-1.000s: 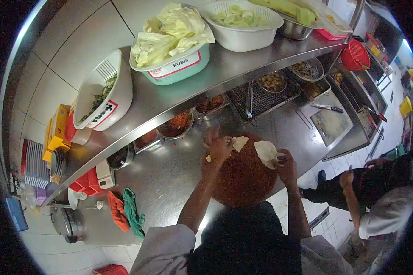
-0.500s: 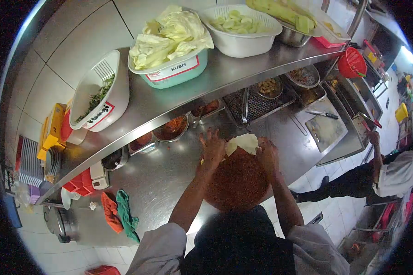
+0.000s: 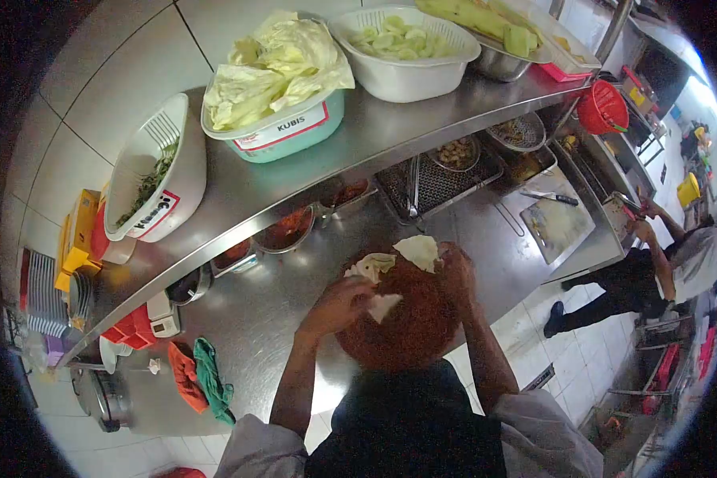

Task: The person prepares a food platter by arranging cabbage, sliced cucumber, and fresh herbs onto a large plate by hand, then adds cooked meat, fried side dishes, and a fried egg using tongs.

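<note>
A round reddish-brown plate lies at the front edge of the steel table, against my body. Over its left side, my left hand has its fingers closed around a small pale cabbage leaf piece. Another crumpled pale leaf rests at the plate's upper left, just beyond those fingers. My right hand is at the plate's upper right, with bent fingers at the edge of a larger pale cabbage leaf. The right fingertips are partly hidden.
Above the table, a steel shelf carries a tub of cabbage and other vegetable tubs. Pans of red sauce sit beneath. A knife lies on a cutting board at right. Another person stands beyond.
My left hand has moved down and left, and separate pale leaf pieces now show on the plate. The right hand has shifted slightly. The other person now has both hands forward.
</note>
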